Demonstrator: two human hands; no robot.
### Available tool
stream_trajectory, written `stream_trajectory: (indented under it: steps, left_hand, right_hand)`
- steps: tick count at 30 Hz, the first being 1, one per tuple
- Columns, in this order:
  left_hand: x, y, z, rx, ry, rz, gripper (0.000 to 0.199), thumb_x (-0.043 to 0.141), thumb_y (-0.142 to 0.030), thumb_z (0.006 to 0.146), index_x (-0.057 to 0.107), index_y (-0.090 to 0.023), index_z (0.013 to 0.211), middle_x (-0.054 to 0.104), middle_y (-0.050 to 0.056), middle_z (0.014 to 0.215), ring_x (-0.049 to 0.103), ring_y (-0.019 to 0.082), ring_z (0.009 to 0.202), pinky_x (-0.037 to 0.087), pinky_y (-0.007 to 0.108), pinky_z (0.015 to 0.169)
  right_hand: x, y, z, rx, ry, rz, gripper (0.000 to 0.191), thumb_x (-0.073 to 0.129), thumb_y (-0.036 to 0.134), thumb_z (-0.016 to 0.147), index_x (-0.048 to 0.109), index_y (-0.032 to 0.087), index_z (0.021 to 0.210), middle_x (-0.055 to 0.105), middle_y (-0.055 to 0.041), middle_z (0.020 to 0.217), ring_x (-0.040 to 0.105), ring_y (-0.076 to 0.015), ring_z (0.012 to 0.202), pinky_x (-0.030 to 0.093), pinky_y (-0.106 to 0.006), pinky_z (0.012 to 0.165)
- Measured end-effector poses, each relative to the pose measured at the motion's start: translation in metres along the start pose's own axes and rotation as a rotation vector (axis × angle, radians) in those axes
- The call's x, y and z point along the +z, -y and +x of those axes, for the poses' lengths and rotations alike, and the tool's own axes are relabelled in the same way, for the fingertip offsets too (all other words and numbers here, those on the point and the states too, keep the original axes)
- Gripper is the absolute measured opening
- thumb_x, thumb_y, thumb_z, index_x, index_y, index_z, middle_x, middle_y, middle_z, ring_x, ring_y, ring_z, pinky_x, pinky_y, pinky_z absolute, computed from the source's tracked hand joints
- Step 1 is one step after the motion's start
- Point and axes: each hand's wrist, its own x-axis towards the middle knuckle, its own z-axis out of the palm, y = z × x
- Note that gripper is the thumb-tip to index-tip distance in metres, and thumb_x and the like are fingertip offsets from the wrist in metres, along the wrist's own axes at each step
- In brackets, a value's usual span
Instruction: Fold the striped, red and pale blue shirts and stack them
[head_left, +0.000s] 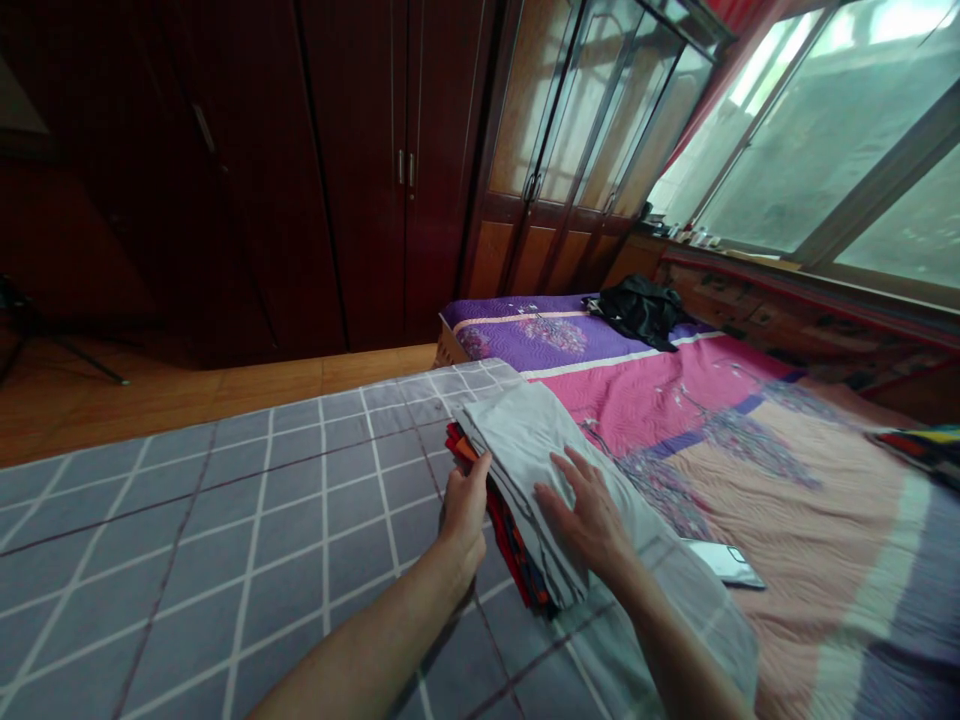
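Note:
A stack of folded clothes lies on the grey checked cloth [292, 520], with a light grey folded garment [517, 425] on top and red and orange folded clothes [514, 555] under it. My left hand [465, 515] grips the stack's left edge, its thumb against the side of the layers and its other fingers mostly hidden. Flat on the top garment rests my right hand [589, 510], fingers spread. Pale fabric stretches below my right forearm; whether it belongs to the top garment I cannot tell.
A phone [724, 563] lies right of the stack, where a pink and purple patterned bedspread [780, 480] begins. Farther back is a black crumpled garment [637, 308]. Dark wardrobes [375, 180] line the far wall, and a window [810, 150] is at the right.

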Motion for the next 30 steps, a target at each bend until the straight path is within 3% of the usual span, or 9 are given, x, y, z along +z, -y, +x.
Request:
stream_trajectory:
  steps: [5,9,14,17,22,27,30]
  left_hand:
    - [-0.004,-0.012,0.009,-0.117,0.078,-0.001,0.035,0.070,-0.046,0.064,0.064,-0.016,0.080,0.065,0.001,0.068,0.057,0.013,0.056,0.037,0.023,0.052]
    - [-0.004,-0.013,0.012,-0.126,0.116,-0.012,0.031,0.068,-0.043,0.067,0.067,-0.017,0.085,0.068,0.002,0.076,0.058,0.013,0.062,0.037,0.022,0.053]
    - [-0.003,-0.013,0.013,-0.046,0.176,-0.040,0.029,0.065,-0.042,0.070,0.069,-0.016,0.084,0.069,0.003,0.079,0.059,0.013,0.065,0.039,0.022,0.055]
    - [-0.005,-0.012,0.015,0.001,0.205,-0.042,0.029,0.066,-0.043,0.070,0.069,-0.016,0.083,0.069,0.002,0.078,0.059,0.014,0.066,0.041,0.022,0.059]
    - [-0.007,-0.008,0.016,0.048,0.285,-0.034,0.029,0.066,-0.044,0.072,0.070,-0.018,0.084,0.068,0.001,0.081,0.058,0.013,0.066,0.042,0.022,0.062]
    - [-0.007,-0.008,0.014,0.050,0.403,-0.025,0.031,0.066,-0.044,0.072,0.068,-0.018,0.089,0.068,0.002,0.080,0.061,0.014,0.067,0.044,0.023,0.062]
    - [-0.010,-0.006,0.014,0.049,0.401,-0.007,0.027,0.066,-0.036,0.072,0.066,-0.018,0.092,0.068,0.002,0.080,0.062,0.012,0.065,0.045,0.021,0.060]
  right_hand:
    - [-0.005,0.038,-0.003,-0.060,0.197,-0.058,0.067,0.053,0.051,0.083,0.046,0.009,0.135,0.043,-0.0193,0.140,0.039,-0.0337,0.129,0.035,-0.045,0.105]
    - [0.000,0.065,-0.003,-0.128,0.164,-0.193,0.082,0.063,0.044,0.075,0.033,0.006,0.141,0.037,-0.0235,0.143,0.035,-0.0388,0.129,0.038,-0.049,0.100]
    - [0.012,0.090,0.011,-0.059,0.166,-0.338,0.086,0.061,0.036,0.077,0.021,0.003,0.146,0.045,-0.0284,0.131,0.048,-0.0406,0.112,0.043,-0.049,0.087]
    - [0.018,0.091,0.019,-0.013,0.163,-0.372,0.087,0.059,0.036,0.078,0.017,0.003,0.147,0.053,-0.0279,0.117,0.052,-0.0407,0.104,0.043,-0.049,0.082]
    - [0.017,0.079,0.026,0.031,0.131,-0.354,0.084,0.055,0.025,0.075,0.017,0.004,0.148,0.061,-0.0214,0.106,0.057,-0.0350,0.097,0.045,-0.040,0.076]
    - [0.005,0.068,0.035,0.107,0.154,-0.294,0.072,0.052,0.027,0.078,0.029,0.014,0.145,0.065,-0.0141,0.104,0.063,-0.0292,0.094,0.044,-0.034,0.074]
    - [-0.010,0.063,0.039,0.166,0.154,-0.236,0.071,0.053,0.029,0.075,0.035,0.018,0.143,0.068,-0.0125,0.104,0.064,-0.0301,0.093,0.045,-0.035,0.073]
